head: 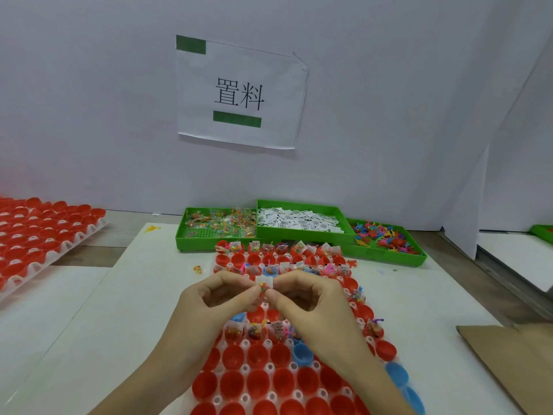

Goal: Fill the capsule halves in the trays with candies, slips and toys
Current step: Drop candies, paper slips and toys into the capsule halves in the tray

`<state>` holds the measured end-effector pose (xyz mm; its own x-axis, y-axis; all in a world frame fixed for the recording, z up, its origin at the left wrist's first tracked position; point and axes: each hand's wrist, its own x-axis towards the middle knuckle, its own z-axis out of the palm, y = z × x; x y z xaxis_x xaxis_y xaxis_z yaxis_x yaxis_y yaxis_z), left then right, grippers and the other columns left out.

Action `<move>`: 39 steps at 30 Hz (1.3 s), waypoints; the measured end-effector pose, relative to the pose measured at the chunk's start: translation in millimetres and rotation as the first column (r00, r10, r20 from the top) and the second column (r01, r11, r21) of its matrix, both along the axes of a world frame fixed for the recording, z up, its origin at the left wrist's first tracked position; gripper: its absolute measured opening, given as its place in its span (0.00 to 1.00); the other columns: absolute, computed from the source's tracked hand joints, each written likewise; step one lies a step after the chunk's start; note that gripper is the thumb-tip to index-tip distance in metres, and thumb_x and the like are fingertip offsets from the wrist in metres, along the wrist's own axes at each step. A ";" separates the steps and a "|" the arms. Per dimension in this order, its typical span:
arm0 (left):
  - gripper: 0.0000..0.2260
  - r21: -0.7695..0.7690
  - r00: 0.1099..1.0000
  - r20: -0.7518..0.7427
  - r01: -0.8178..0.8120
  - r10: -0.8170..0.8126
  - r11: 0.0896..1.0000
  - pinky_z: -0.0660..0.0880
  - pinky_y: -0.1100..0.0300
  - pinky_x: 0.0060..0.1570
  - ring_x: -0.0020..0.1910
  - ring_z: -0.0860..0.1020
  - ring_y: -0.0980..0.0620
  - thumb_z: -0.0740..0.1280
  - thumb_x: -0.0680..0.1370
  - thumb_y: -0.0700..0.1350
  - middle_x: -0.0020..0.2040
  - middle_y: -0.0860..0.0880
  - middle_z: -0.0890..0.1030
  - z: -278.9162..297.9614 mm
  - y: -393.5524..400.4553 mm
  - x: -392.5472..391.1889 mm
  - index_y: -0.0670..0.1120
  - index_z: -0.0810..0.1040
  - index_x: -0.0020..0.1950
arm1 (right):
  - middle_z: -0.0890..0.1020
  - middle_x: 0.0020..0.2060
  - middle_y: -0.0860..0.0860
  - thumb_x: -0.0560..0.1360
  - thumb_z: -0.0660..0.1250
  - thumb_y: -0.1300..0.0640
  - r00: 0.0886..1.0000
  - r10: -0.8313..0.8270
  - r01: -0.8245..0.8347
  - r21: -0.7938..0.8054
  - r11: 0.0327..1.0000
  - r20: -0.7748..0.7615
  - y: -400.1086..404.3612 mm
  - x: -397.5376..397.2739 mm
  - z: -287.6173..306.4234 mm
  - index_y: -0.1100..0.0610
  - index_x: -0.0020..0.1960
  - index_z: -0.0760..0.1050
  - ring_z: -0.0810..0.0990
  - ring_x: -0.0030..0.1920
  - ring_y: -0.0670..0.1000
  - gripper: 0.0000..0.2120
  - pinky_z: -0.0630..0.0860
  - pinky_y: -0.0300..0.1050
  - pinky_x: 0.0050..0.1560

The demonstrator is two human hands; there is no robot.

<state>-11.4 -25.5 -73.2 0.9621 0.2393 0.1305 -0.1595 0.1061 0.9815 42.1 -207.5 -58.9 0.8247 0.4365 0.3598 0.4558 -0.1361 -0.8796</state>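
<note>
Green bins [302, 235] behind, cardboard [508, 357] right

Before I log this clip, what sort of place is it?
Likely a small hand-assembly packing station: green bins of candies, slips and toys, a tray of red capsule halves, a paper sign on a white partition, and hands pinching a candy packet.

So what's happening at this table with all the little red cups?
A person is filling plastic capsule halves set in a white tray. The left hand and right hand together pinch a small candy packet with a white slip above the tray. Several far rows already hold fillings; the near red halves are empty. Three green bins behind hold candies, slips and toys. Another tray of red halves waits at the left.
</note>
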 end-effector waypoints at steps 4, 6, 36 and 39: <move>0.10 0.224 0.994 0.113 -0.029 0.004 0.974 0.82 0.64 0.48 0.47 0.86 0.51 0.77 0.72 0.46 0.47 0.48 0.87 8.9 1.6 -5.9 0.54 0.87 0.52 | 0.86 0.42 0.41 0.78 0.74 0.53 0.990 0.001 0.013 -0.096 0.995 0.140 -1.7 0.6 0.1 0.47 0.52 0.85 0.86 0.46 0.45 0.04 0.82 0.39 0.48; 0.06 0.269 0.990 0.143 -0.055 0.017 0.961 0.82 0.63 0.47 0.46 0.86 0.52 0.77 0.72 0.47 0.45 0.49 0.87 11.8 2.1 -7.8 0.54 0.88 0.48 | 0.86 0.42 0.41 0.77 0.74 0.53 0.988 -0.005 0.022 -0.109 0.994 0.153 -2.3 0.7 2.0 0.49 0.52 0.85 0.85 0.46 0.45 0.04 0.82 0.39 0.48; 0.05 0.253 0.988 0.155 -0.051 0.012 0.966 0.81 0.66 0.44 0.41 0.85 0.50 0.72 0.73 0.45 0.42 0.45 0.86 3.3 10.6 2.9 0.54 0.84 0.47 | 0.85 0.53 0.60 0.76 0.75 0.63 0.883 -0.364 0.453 -0.745 0.489 0.297 -111.7 296.2 -18.5 0.63 0.54 0.84 0.81 0.48 0.54 0.08 0.77 0.48 0.53; 0.05 0.260 0.987 0.162 -0.041 -0.002 0.965 0.81 0.65 0.44 0.41 0.84 0.50 0.71 0.74 0.46 0.42 0.46 0.85 3.8 10.0 1.9 0.53 0.84 0.48 | 0.85 0.49 0.60 0.77 0.72 0.63 0.868 -0.365 0.484 -0.741 0.465 0.338 -111.5 295.3 -22.0 0.63 0.50 0.82 0.78 0.44 0.52 0.04 0.74 0.46 0.47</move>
<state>-9.5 -15.5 -69.4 0.9193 0.1948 0.3419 -0.3153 -0.1555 0.9362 337.5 -319.0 -80.9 0.9677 0.1918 0.1636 0.2294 -0.9392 -0.2557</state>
